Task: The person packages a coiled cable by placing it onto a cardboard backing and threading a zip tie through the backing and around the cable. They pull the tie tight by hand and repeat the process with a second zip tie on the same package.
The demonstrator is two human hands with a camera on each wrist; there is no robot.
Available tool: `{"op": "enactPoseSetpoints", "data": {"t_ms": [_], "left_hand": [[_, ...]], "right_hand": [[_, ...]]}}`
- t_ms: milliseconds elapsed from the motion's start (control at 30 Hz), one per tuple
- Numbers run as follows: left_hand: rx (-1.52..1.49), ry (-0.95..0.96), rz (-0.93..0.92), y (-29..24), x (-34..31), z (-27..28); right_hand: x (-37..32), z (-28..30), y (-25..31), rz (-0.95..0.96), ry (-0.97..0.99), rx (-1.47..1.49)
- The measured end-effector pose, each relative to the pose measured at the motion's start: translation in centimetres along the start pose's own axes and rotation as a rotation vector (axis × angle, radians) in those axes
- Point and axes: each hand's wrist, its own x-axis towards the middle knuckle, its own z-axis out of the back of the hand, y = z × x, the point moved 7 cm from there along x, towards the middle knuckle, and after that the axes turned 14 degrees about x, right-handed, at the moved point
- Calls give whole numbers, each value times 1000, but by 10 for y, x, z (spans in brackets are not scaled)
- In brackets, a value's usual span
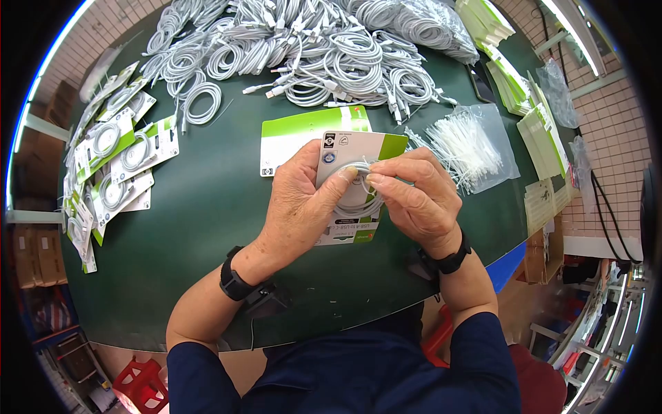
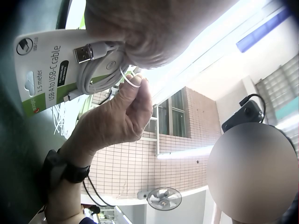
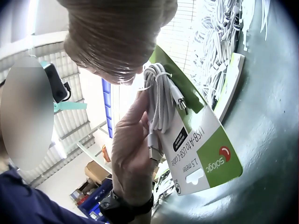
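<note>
My left hand (image 1: 300,200) grips a white-and-green cardboard card (image 1: 362,145), its thumb pressing a coiled white USB cable (image 1: 358,209) against the front. The left wrist view shows the card's "USB-A to USB-C cable" print and the cable's metal USB-A plug (image 2: 84,54). Thumb and fingertips of my right hand (image 1: 420,196) pinch the end of a thin white cable tie (image 2: 129,83), which loops at the coil's edge. In the right wrist view, the tie also crosses the top of the coil. Part of the coil is hidden behind my left thumb.
Behind the hands lie flat green-and-white cards (image 1: 296,131) and a big heap of coiled cables (image 1: 331,62). Loose cable ties (image 1: 462,152) spill from a clear bag at right. Carded cables (image 1: 110,172) pile up at left; card stacks (image 1: 541,141) line the right edge.
</note>
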Motion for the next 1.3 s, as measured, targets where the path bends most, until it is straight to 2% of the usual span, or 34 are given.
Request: {"op": "enactPoseSetpoints", "data": {"t_ms": [833,1100,1200,1300], "left_hand": [[-14,5,-4,-1,0,-1],[-37,-10,-29,-3,-2,-3],[39,-29,-70,1,-3,-1],[150,-31,2,-2,-5,3]], "right_hand": [[1,-2,-3,-17,-2,11],[3,-2,-8,-82,-22,8],[5,-1,-12,-114,-42,40],[3,1,-13,-108,-80,56]]}}
